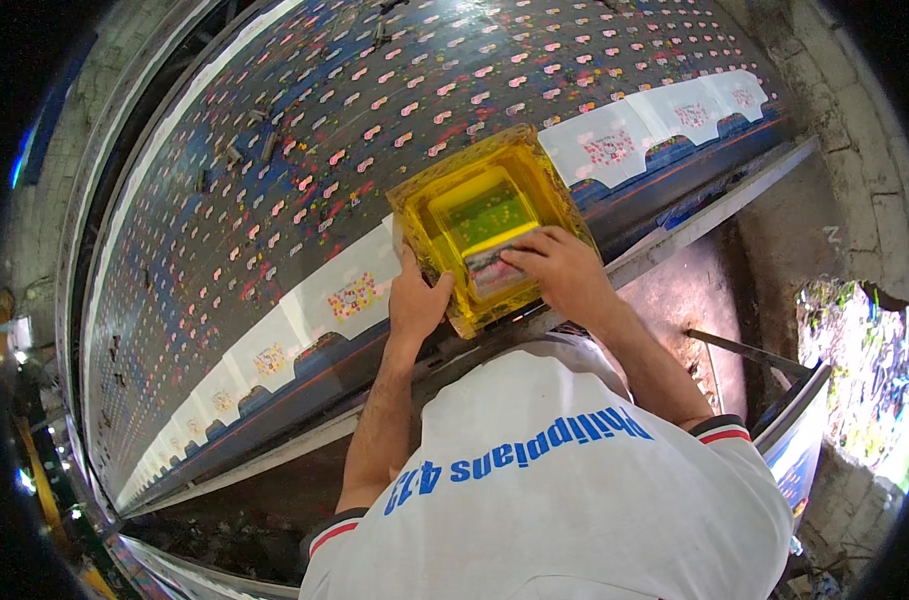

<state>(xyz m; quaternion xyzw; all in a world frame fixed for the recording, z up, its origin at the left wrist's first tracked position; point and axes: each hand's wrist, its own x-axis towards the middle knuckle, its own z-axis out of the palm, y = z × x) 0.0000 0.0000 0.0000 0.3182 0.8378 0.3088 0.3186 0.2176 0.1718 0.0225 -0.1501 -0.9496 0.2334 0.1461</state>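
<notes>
- The yellow frame (pixel 470 165), a square box with an open middle, sits over the near edge of the long dark table (pixel 375 75), in front of the person.
- The left hand (pixel 418 297) grasps the frame's left wall near its lower corner, thumb toward the inside, fingers along the outside.
- The right hand (pixel 565 268) reaches over the frame's near right side, its fingers bent around a pale flat tool (pixel 492 272), gripping it.
- That tool lies inside the frame, along its near side, tilted; its lower edge is hard to make out.
- Beyond the tool, within the frame, shows a greenish panel (pixel 490 212) with small specks.
- White printed pieces line the table edge left (pixel 355 290) and right (pixel 607 150) of the frame.
- Behind the frame, rows of small pink marks (pixel 515 108) cover the table.
</notes>
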